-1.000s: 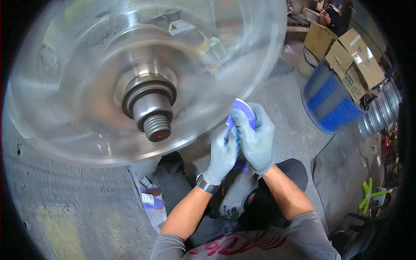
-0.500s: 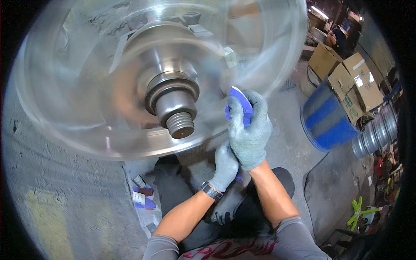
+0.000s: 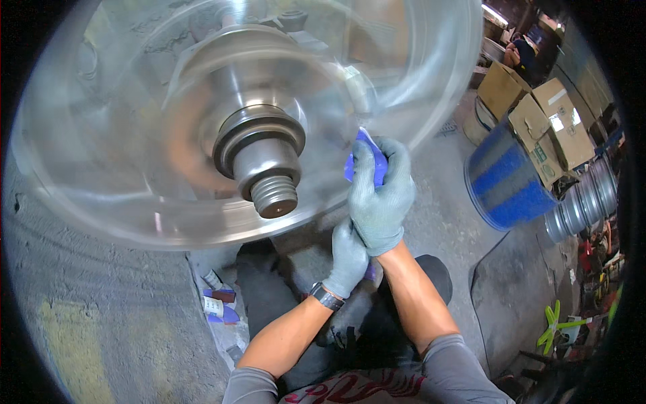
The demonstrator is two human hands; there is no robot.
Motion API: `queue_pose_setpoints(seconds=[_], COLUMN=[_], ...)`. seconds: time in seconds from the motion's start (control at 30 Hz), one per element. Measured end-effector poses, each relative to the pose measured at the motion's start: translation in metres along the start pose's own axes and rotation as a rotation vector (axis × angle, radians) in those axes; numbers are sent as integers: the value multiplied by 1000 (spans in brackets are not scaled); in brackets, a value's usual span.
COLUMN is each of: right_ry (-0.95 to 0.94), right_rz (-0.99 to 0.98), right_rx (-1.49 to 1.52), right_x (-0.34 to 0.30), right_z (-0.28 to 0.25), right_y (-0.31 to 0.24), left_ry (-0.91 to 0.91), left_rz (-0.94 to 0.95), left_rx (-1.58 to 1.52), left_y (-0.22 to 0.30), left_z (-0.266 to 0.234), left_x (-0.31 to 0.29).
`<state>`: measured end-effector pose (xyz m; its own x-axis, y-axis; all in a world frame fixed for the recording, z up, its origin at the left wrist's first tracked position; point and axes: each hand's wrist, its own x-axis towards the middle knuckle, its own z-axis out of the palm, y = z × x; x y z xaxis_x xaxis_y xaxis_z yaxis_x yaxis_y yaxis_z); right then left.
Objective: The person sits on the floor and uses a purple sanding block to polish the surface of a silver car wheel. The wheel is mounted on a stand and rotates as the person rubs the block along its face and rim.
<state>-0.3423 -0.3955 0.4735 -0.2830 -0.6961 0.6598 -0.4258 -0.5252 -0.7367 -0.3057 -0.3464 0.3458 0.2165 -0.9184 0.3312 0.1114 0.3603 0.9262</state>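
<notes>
A large metal wheel rim (image 3: pixel 168 232), blurred by spinning, fills the upper left. From its hub a steel shaft (image 3: pixel 266 161) with a threaded end points toward me. My right hand (image 3: pixel 382 195), in a grey knit glove, pinches a folded purple sheet of sandpaper (image 3: pixel 379 165) between thumb and fingers. The sheet's tip is at the near right side of the rim; whether it touches the metal I cannot tell. My left hand (image 3: pixel 350 259), gloved too and with a watch on the wrist, is closed against the base of my right hand. Its fingertips are partly hidden.
Purple and brown sandpaper pieces (image 3: pixel 222 306) lie low at the left, beside my leg. To the right stands a blue drum (image 3: pixel 501 178) with open cardboard boxes (image 3: pixel 552 128) on top. Stacked metal rims (image 3: pixel 582 202) and a green star-shaped thing (image 3: pixel 552 328) are farther right. Another person (image 3: pixel 519 54) is in the background.
Both hands have shifted slightly left and up in the picture, with the sandpaper still in my right hand. The rim is still blurred by its spin, and the view has moved a little.
</notes>
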Motion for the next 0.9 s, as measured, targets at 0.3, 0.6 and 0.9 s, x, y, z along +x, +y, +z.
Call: queue_pose_setpoints(seconds=[0.3,0.6,0.9], right_ry=[79,109,2], right_rz=[10,-104,214], right_rx=[41,-37,371], right_x=[1,9,23], right_z=[-5,-15,-70], right_y=[16,28,63], left_ry=[-7,-73,-118], left_rz=[-84,-208,-344], left_rx=[-34,-59,-204], left_y=[8,16,34], left_z=[5,-2,4], left_x=[2,5,11])
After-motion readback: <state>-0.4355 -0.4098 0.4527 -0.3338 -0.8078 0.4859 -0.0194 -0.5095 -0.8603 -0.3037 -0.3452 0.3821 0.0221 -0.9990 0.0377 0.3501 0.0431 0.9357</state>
